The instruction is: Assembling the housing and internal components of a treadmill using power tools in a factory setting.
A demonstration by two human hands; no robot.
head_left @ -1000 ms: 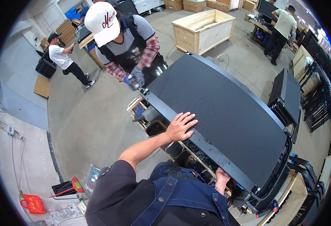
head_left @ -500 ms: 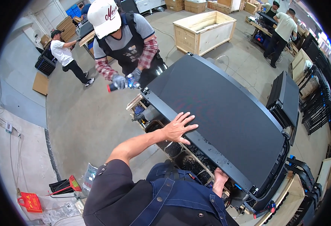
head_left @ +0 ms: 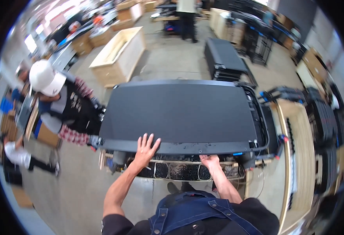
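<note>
A large black treadmill deck (head_left: 180,113) with a dark rail (head_left: 172,147) along its near side lies in front of me. My left hand (head_left: 143,153) rests open on that near rail, fingers spread and pointing away from me. Under the rail's near edge, right of the middle, my right hand (head_left: 210,160) is closed, palm up with curled fingers. Its fingertips are partly hidden by the rail, and what they hold cannot be made out. Below the deck are bins (head_left: 178,171) of small black parts.
At the deck's left end stands a co-worker in a white cap (head_left: 46,78), one gloved hand (head_left: 95,141) at its near corner. A long wooden crate (head_left: 289,172) is at my right. Stacked dark panels (head_left: 223,58) and an open wooden box (head_left: 117,58) stand beyond the deck.
My view has swung right, so the deck now lies crosswise before me. My left hand stays flat on the rail, my right hand beneath it. The co-worker's drill is no longer clearly visible.
</note>
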